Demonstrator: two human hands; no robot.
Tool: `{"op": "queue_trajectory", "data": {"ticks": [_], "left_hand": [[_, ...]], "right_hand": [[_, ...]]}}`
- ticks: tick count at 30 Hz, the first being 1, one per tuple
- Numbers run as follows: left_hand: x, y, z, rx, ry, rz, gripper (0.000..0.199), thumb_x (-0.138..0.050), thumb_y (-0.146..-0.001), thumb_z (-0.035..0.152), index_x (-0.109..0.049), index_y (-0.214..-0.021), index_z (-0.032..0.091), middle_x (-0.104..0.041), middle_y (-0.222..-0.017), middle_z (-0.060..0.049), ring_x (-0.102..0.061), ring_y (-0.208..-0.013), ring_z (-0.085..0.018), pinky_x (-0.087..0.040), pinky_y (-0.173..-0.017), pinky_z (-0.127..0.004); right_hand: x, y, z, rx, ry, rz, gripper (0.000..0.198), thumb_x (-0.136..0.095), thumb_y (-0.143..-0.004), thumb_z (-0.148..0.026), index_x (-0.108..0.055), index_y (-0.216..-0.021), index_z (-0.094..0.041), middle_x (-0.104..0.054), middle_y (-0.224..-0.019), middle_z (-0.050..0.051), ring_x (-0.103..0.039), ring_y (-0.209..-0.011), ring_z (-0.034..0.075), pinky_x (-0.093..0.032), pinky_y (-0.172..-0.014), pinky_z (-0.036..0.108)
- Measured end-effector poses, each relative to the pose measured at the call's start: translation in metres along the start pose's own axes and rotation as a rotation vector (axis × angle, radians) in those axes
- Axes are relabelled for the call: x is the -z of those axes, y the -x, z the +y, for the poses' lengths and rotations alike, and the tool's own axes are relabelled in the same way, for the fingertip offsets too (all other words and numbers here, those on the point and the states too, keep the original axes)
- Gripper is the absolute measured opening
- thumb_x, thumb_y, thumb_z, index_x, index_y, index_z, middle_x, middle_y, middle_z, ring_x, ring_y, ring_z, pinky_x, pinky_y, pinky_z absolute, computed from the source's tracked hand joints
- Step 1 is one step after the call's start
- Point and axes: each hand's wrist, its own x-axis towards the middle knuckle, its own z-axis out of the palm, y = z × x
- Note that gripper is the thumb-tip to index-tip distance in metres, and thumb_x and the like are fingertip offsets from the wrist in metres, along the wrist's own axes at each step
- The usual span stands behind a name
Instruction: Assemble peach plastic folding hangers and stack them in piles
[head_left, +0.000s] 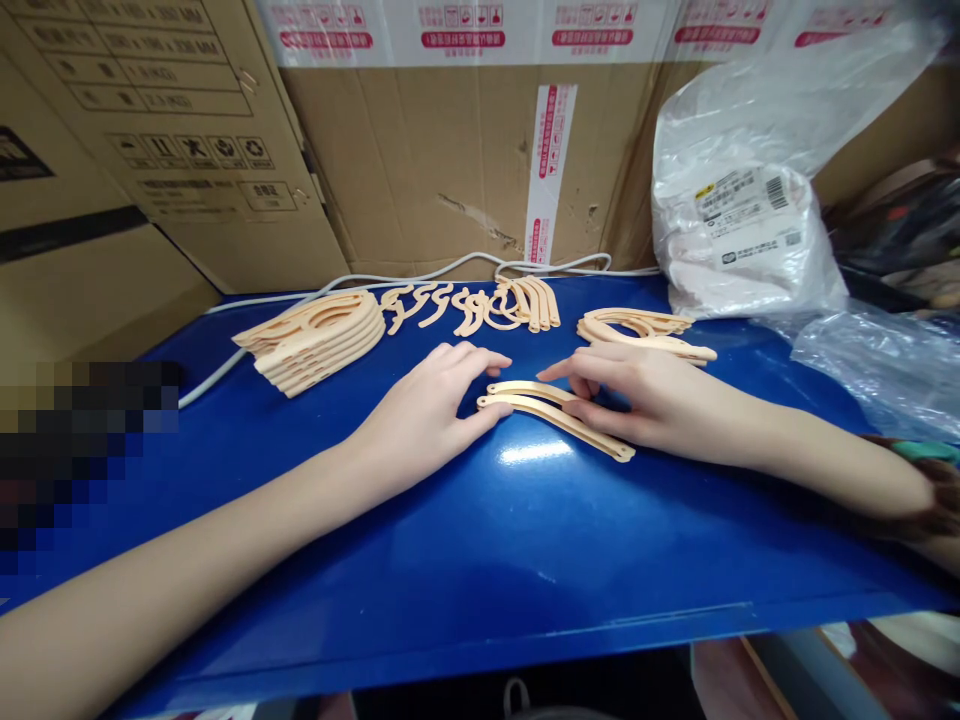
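Note:
Two curved beige plastic strips, which look like hanger arms, lie side by side on the blue table [450,600]. My left hand [435,395] is at their left ends, its thumb touching the nearer hanger arm [555,418] and its fingers bent and apart from the thumb. From the right, my right hand [645,395] has thumb and fingers about the farther hanger arm [525,387], whose right end is hidden beneath the hand. The nearer arm's right end shows below my right thumb.
Behind my left hand is a stack of beige hanger pieces [322,340]. Small hooks [439,302] and more curved arms [536,303] lie along the back, with further pieces [637,325] at right. A white cable [450,265], cardboard boxes [435,150] and a plastic bag [742,220] border the table.

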Motion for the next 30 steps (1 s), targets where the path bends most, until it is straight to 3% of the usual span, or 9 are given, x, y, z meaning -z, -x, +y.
{"op": "queue_trajectory", "data": {"ticks": [7,13,18,22,25,30], "left_hand": [[0.001,-0.003,0.000,-0.020,0.039,-0.024,0.015,-0.057,-0.093,0.029,-0.064,-0.104,0.021,-0.066,-0.102,-0.003,-0.056,-0.098,-0.021,-0.045,-0.085,-0.035],[0.001,-0.002,-0.001,0.021,0.020,-0.008,0.018,-0.060,-0.093,0.034,-0.065,-0.102,0.019,-0.064,-0.099,-0.003,-0.056,-0.095,-0.021,-0.043,-0.083,-0.036],[0.002,-0.001,-0.005,0.056,-0.027,0.010,0.022,-0.061,-0.093,0.038,-0.065,-0.103,0.019,-0.064,-0.097,-0.003,-0.057,-0.094,-0.021,-0.043,-0.084,-0.037],[0.000,-0.002,-0.007,0.059,-0.003,0.014,0.026,-0.061,-0.092,0.039,-0.063,-0.109,0.020,-0.062,-0.106,-0.003,-0.056,-0.098,-0.021,-0.044,-0.086,-0.037],[-0.001,-0.002,-0.007,0.014,0.044,0.011,0.024,-0.056,-0.095,0.036,-0.061,-0.113,0.019,-0.058,-0.112,-0.004,-0.056,-0.103,-0.019,-0.044,-0.090,-0.035],[0.001,-0.002,-0.007,-0.024,0.045,-0.015,0.018,-0.052,-0.097,0.029,-0.063,-0.107,0.018,-0.059,-0.105,-0.003,-0.057,-0.097,-0.017,-0.045,-0.086,-0.032]], "right_hand": [[0.002,0.001,0.002,0.011,0.039,-0.011,0.035,-0.043,-0.099,-0.042,-0.060,-0.124,-0.025,-0.067,-0.089,0.005,-0.062,-0.081,0.020,-0.045,-0.070,0.032],[0.006,0.004,0.002,0.015,0.135,-0.022,0.056,-0.055,-0.089,-0.059,-0.055,-0.133,-0.025,-0.069,-0.091,0.006,-0.062,-0.079,0.022,-0.042,-0.064,0.031],[0.003,0.004,0.009,-0.021,0.117,-0.008,0.047,-0.055,-0.091,-0.047,-0.055,-0.134,-0.027,-0.069,-0.092,0.005,-0.063,-0.079,0.021,-0.042,-0.064,0.030],[0.000,0.002,0.015,-0.053,0.104,0.020,0.045,-0.052,-0.093,-0.050,-0.059,-0.130,-0.024,-0.068,-0.098,0.007,-0.063,-0.085,0.021,-0.044,-0.065,0.030],[-0.002,0.002,0.017,-0.023,0.154,0.030,0.044,-0.049,-0.095,-0.049,-0.061,-0.127,-0.021,-0.066,-0.104,0.009,-0.063,-0.089,0.022,-0.044,-0.068,0.031],[-0.003,0.002,0.015,0.043,0.185,0.053,0.038,-0.048,-0.097,-0.044,-0.064,-0.120,-0.018,-0.065,-0.103,0.010,-0.061,-0.094,0.023,-0.045,-0.076,0.032]]}}
